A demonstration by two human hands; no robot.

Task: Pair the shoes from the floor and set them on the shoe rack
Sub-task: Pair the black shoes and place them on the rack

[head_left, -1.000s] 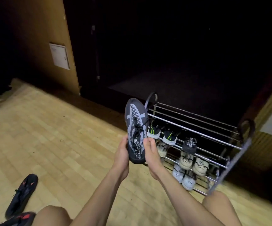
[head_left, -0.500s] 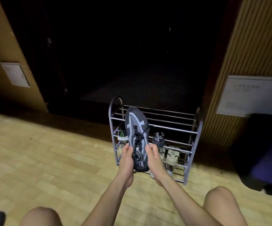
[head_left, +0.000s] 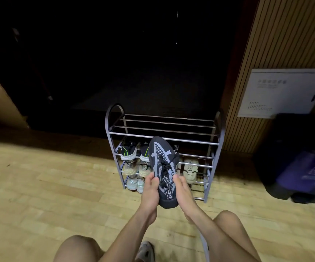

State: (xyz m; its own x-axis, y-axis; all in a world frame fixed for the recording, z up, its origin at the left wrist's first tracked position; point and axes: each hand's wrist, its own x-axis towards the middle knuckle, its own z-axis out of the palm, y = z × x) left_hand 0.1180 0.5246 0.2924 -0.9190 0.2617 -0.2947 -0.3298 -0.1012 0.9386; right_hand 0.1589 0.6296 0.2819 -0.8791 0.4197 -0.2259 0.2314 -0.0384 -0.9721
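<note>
A dark grey sneaker point(head_left: 162, 165) with lighter grey panels and black laces is held up in front of the metal shoe rack point(head_left: 220, 140), toe pointing up and away. My left hand point(head_left: 150, 191) grips its left side near the heel and my right hand point(head_left: 184, 191) grips the right side. The rack's top tier holds nothing. Its lower tiers carry a black pair with green stripes point(head_left: 128, 151), beige sneakers point(head_left: 189, 169) and pale mint ones point(head_left: 133, 182).
The rack stands on a light wooden floor point(head_left: 49, 186) before a dark doorway. A slatted wood wall point(head_left: 285, 35) with a white panel point(head_left: 285, 91) rises at right, with dark bins point(head_left: 300, 163) below it. My bare knees and a slipper point(head_left: 146, 251) are at the bottom.
My view has swung right and come square to the rack; the black shoes on the floor at left have left the frame. Both hands keep holding the grey sneaker.
</note>
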